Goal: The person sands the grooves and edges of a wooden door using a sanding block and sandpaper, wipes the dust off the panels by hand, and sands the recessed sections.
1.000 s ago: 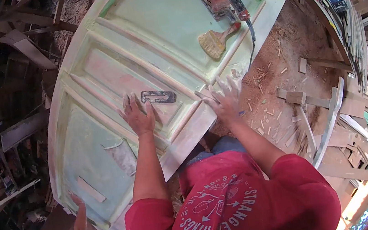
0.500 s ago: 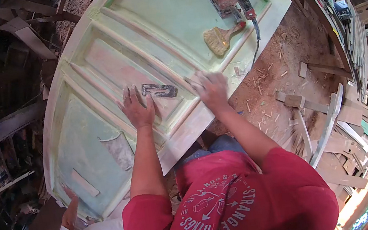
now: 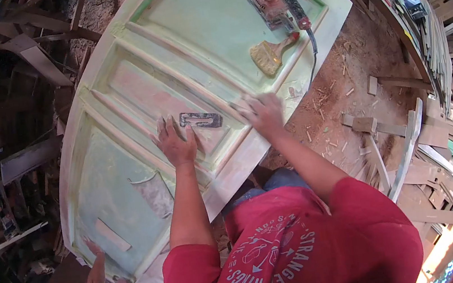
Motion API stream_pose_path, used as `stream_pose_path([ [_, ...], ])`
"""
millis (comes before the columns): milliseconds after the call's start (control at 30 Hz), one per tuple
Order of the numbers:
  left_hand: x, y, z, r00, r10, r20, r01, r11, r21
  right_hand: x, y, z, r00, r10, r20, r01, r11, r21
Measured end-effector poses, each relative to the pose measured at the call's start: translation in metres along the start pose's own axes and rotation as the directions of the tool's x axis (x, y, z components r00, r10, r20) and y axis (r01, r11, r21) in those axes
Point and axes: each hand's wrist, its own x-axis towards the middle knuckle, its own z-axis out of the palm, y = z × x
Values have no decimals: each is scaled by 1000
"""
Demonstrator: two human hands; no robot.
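A large door-like panel (image 3: 200, 43) with raised mouldings and a pale green, dusty finish lies in front of me. My left hand (image 3: 177, 143) rests on its middle section, fingers spread. Just right of those fingertips is a dark rectangular plate (image 3: 201, 120) with a pale slot-shaped centre. On the moulding near the panel's close edge is my right hand (image 3: 263, 115), smeared by motion; whether anything lies under its fingers cannot be made out. A wide paintbrush (image 3: 267, 59) and a power sander (image 3: 272, 3) with a cord lie on the far right section.
A worn pale sheet (image 3: 153, 196) and a thin strip (image 3: 113, 234) lie on the left section. Another person's hand (image 3: 95, 248) touches the panel's lower left. Wood scraps (image 3: 377, 128) and shavings cover the floor to the right; stacked thin strips (image 3: 437, 42) stand beyond.
The view has shifted slightly, moving the panel's near part a little right and down. My right hand stays blurred on the moulding. The other person's hand now lies flatter on the panel.
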Motion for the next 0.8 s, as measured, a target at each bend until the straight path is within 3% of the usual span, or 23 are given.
stream_pose_path([
  [33, 2, -2, 1, 1000, -3, -3, 3, 1000, -2, 25, -6, 19, 1000, -16, -25, 18, 998, 65],
  [133, -1, 1, 2, 1000, -11, -2, 11, 1000, 7, 70, -27, 40, 997, -58, -42, 57, 998, -13],
  [267, 0, 0, 0, 1000, -15, 19, 15, 1000, 25, -4, 8, 5, 1000, -11, -21, 12, 998, 56],
  [300, 0, -1, -2, 1000, -17, 26, 16, 1000, 20, -31, 20, -14, 999, -39, 13, 40, 998, -53],
  [400, -3, -1, -2, 999, -28, 39, 28, 1000, 14, -54, 22, -48, 998, -13, 67, 22, 991, -134],
  [500, 2, 0, 0, 1000, -15, 19, 15, 1000, 23, -5, 10, 4, 999, -23, -46, 25, 999, 41],
  [667, 0, -1, 1, 1000, -2, 9, 2, 1000, 30, 40, -19, 13, 999, -36, -9, 36, 999, -33],
  [800, -1, -5, 1, 1000, -3, 14, 2, 1000, 24, -46, 21, -33, 999, 1, 36, 1, 998, -56],
])
